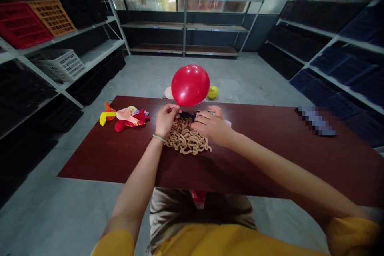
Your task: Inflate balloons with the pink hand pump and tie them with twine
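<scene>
From here I see the red balloon point(191, 85) at the far edge of the table point(258, 160), neck pinched by the left hand point(167, 121), partly blocking a pale balloon point(168, 93). Whether the right hand point(213, 126) grips the dark object point(186, 115) above tan strands point(187, 141), I can't tell.

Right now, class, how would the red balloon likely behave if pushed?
The red balloon is probably light for its size, since it looks blown up. Being rounded, it would likely swing about its lower end, pinched by the left hand. Its taut, shiny skin may be slippery and apt to pop.
</scene>
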Demonstrator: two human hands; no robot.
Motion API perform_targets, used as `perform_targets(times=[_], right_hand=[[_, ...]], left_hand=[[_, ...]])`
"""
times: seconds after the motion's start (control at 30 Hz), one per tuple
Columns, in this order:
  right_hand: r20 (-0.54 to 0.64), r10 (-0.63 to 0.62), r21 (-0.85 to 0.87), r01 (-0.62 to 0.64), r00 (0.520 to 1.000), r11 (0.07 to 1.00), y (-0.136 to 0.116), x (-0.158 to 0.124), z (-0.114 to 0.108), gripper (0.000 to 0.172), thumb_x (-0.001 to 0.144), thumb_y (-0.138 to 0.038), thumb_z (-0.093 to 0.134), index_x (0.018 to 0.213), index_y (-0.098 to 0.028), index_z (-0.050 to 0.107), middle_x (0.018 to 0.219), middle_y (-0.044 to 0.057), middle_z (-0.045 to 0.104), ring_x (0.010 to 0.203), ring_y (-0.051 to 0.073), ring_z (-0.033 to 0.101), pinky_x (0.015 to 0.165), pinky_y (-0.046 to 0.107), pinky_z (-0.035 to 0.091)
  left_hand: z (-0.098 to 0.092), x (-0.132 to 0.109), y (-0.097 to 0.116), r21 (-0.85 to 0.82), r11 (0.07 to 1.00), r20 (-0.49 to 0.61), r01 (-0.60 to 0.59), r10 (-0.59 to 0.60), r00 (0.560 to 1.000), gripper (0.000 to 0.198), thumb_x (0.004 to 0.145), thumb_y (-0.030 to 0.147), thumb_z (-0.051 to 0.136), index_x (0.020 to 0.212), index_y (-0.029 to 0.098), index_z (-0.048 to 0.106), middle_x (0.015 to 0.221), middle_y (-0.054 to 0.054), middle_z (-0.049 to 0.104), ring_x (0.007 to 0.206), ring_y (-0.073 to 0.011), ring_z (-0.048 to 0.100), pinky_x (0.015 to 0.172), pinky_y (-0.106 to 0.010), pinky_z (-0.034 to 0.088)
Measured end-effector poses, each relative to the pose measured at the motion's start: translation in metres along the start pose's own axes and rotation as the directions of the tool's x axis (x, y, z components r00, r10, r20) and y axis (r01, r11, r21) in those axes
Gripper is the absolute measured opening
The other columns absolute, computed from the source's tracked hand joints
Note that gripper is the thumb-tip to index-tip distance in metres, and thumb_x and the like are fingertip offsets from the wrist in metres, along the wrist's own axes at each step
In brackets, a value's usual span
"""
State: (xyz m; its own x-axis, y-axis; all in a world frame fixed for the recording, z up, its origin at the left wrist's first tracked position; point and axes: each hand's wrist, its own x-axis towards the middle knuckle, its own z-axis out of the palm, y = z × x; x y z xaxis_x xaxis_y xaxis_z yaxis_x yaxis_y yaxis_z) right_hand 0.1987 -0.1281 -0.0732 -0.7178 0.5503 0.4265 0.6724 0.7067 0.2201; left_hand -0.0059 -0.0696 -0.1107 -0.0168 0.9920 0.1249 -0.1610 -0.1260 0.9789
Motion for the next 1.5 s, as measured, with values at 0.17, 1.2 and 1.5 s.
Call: perform_targets(times=[0.17,1.2,1.5], right_hand=[[0.109,0.133,0.137,-0.148,0.985,0.98,-0.024,-0.026,0.007,0.02,0.097,-0.03,0.049,0.089,-0.022,0.066,0.092,0.002,0.069,0.094,0.019,0.052,0.092,0.04,0.023],[0.037,0.442,0.521,-0.395,0.896,0.757,0.044,0.053,-0.115,0.028,0.095,-0.036,0.049,0.116,-0.027,0.065,0.103,0.003,0.07,0.086,0.017,0.064,0.076,0.032,0.048],[-0.16,0.445,0.503,-0.315,0.881,0.805,0.054,0.132,-0.122,0.022,0.095,-0.034,0.052,0.102,-0.019,0.065,0.091,0.001,0.065,0.092,0.017,0.061,0.08,0.033,0.043]], left_hand=[[0.002,-0.002,-0.001,0.027,0.999,-0.006,-0.022,0.022,1.0,0.028,0.077,0.043,0.072,0.078,0.016,0.065,0.071,-0.001,0.066,0.048,-0.0057,0.047,0.044,-0.018,0.037],[0.005,-0.005,-0.004,0.174,0.983,0.015,-0.06,0.058,0.998,0.03,0.083,0.047,0.063,0.082,0.017,0.064,0.071,-0.001,0.067,0.05,-0.0085,0.052,0.047,-0.02,0.038],[0.006,-0.01,-0.002,0.384,0.908,-0.003,-0.165,0.18,0.984,0.027,0.088,0.044,0.058,0.081,0.019,0.067,0.069,0.0,0.067,0.06,-0.0126,0.059,0.056,-0.022,0.041]])
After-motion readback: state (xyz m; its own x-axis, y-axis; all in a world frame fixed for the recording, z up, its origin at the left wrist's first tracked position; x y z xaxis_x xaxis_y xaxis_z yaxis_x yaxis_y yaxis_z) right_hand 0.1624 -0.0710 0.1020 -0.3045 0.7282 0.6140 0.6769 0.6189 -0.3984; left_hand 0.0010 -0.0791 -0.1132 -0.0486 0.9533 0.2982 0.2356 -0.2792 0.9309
